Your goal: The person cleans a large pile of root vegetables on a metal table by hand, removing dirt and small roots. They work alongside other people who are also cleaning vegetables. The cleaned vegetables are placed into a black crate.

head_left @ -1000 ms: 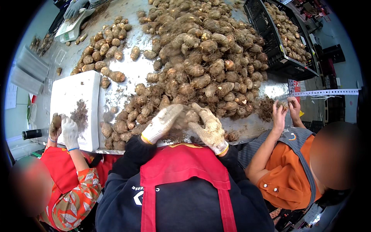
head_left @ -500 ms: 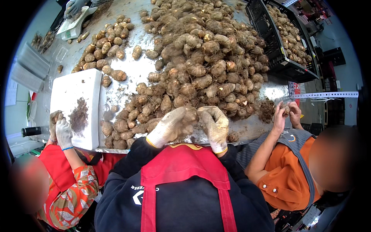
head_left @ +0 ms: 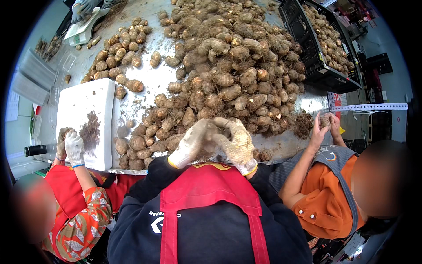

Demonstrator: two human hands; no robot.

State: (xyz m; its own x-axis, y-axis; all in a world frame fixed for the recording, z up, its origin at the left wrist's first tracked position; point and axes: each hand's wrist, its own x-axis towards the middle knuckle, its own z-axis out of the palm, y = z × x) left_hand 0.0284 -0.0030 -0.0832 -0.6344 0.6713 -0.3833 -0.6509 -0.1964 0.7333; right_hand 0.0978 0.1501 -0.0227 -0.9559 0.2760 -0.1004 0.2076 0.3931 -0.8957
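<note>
Gripping a root point(head_left: 216, 132) between both gloves, I held it just above the near edge of the steel table point(head_left: 145, 83), at the foot of the big heap point(head_left: 228, 66). My left hand point(head_left: 193, 141) curled around it from the left and my right hand point(head_left: 237, 143) closed over it from the right, fingers bent and pressed together on the same piece, so little of the root itself showed between the dirty knit gloves. Loose roots lay touching one another just beyond my knuckles and to the left of my left wrist. Below my hands ran my red apron point(head_left: 206, 193) over dark sleeves. To the left, a white board point(head_left: 83, 110) sat on the table with a clump of brown fibres point(head_left: 91, 132) on it; a person in a red apron stood at its near corner, their gloved hand point(head_left: 74, 147) held up beside another that clutched something I could not make out. To the right, a person in an orange shirt held a small root in bare hands point(head_left: 324, 125) near a tuft of trimmings point(head_left: 303, 123) at the table's edge. Farther off, a smaller pile point(head_left: 118, 57) lay apart from the heap, towards the far left. A black crate point(head_left: 314, 48) full of roots stood at the far right, touching the table.
</note>
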